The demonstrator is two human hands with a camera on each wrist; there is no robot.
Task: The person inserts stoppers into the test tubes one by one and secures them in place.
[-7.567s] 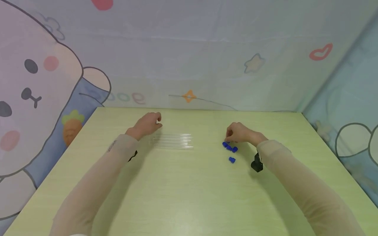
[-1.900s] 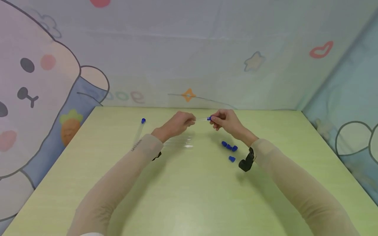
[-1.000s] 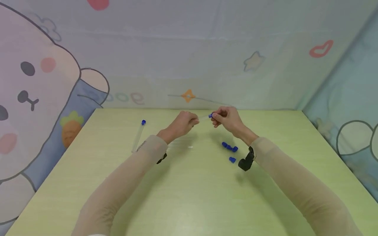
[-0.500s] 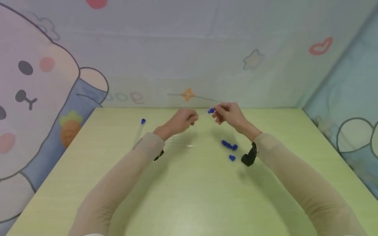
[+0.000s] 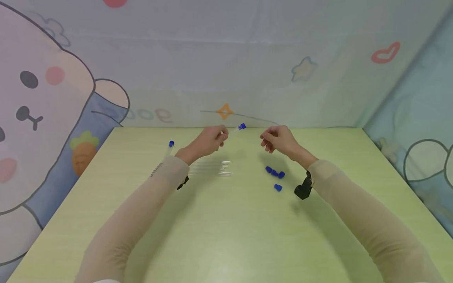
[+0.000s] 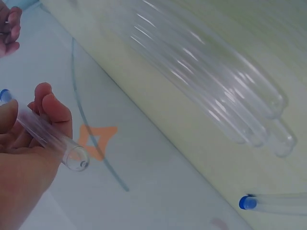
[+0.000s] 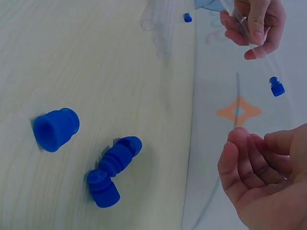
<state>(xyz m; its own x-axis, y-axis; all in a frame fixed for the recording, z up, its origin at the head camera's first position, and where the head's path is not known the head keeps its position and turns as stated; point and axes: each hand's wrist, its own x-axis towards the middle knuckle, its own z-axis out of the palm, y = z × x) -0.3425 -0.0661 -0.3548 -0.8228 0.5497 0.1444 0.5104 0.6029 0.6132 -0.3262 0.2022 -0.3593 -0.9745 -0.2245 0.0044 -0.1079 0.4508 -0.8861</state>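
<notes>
My left hand (image 5: 205, 142) grips a clear test tube (image 6: 50, 136) above the table's far side. A blue stopper (image 5: 242, 126) sits in the tube's far end, pointing up and to the right. Across from it, my right hand (image 5: 281, 142) hovers with loosely curled fingers and holds nothing. Below the left hand several clear test tubes without stoppers (image 5: 212, 169) lie side by side. Another tube with a blue stopper (image 5: 171, 144) lies left of them, partly hidden by the sleeve. Under the right hand are three blue stoppers in a row (image 7: 115, 160) and one apart (image 7: 55, 129).
The pale wooden table (image 5: 226, 220) ends at a printed cloth backdrop (image 5: 198, 67) close behind both hands. More printed cloth (image 5: 424, 110) hangs along the right side. A black wrist device (image 5: 303, 190) is strapped under the right wrist.
A stoppered tube now lies at the left. My hands held a second tube and stopper together; the right hand has let go and the left has drawn the tube leftward.
</notes>
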